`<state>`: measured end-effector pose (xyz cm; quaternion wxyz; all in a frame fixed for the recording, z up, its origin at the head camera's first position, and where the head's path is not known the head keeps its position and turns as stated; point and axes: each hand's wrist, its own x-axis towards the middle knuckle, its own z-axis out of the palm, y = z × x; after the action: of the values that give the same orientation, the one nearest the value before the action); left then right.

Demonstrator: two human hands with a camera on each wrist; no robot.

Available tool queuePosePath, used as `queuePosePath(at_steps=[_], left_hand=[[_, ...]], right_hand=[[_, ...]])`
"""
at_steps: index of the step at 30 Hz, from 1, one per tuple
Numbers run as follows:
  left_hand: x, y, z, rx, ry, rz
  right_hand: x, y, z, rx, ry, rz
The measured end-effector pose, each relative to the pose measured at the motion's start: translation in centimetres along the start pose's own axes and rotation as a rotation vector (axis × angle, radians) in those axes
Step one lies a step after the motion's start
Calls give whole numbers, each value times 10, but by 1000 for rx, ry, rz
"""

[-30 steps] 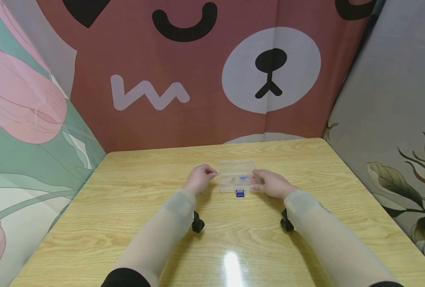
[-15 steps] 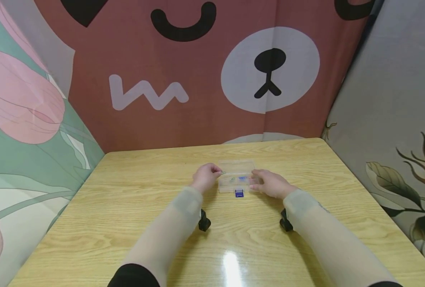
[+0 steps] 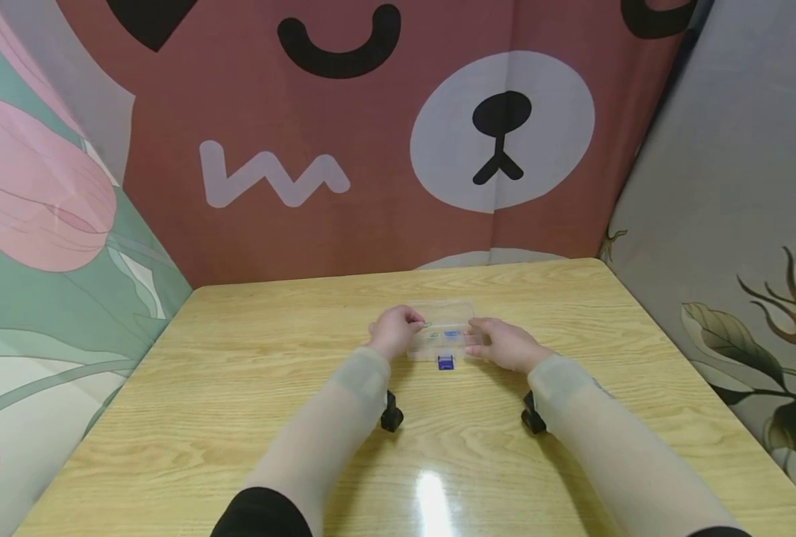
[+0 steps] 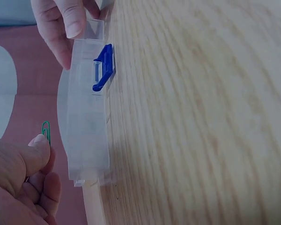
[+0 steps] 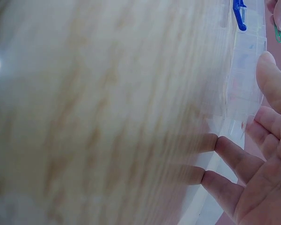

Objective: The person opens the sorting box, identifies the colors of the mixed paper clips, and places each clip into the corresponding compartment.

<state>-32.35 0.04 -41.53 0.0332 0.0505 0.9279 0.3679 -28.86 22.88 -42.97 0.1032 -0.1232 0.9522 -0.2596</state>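
A clear plastic box (image 3: 424, 353) with compartments lies on the table, its lid (image 3: 447, 307) folded back at the far side. Small coloured items are inside; blue ones (image 3: 450, 334) show near the middle. A blue latch (image 4: 105, 68) hangs from the front wall. Between thumb and finger, my left hand (image 3: 394, 333) pinches a green paper clip (image 4: 46, 127), held above the box's left part. My right hand (image 3: 509, 345) holds the box's right end, thumb at the front and fingers behind. Two of its fingertips (image 5: 221, 143) touch the table.
The wooden table (image 3: 270, 335) extends on all sides of the box. A brown curtain with a bear print (image 3: 357, 239) hangs behind it. Printed cloths stand at left (image 3: 42, 201) and right (image 3: 720, 186). Black wrist mounts (image 3: 392, 414) sit under both forearms.
My left hand has moved right with the paper clip, from beside the box to over its left part. The right hand stays at the box's right end.
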Motion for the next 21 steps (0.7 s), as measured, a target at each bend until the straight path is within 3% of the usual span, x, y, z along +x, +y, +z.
queuePosePath(at_steps=[21], left_hand=[[3, 7, 15, 71, -10, 3]], right_hand=[[-3, -3, -3, 1, -6, -2]])
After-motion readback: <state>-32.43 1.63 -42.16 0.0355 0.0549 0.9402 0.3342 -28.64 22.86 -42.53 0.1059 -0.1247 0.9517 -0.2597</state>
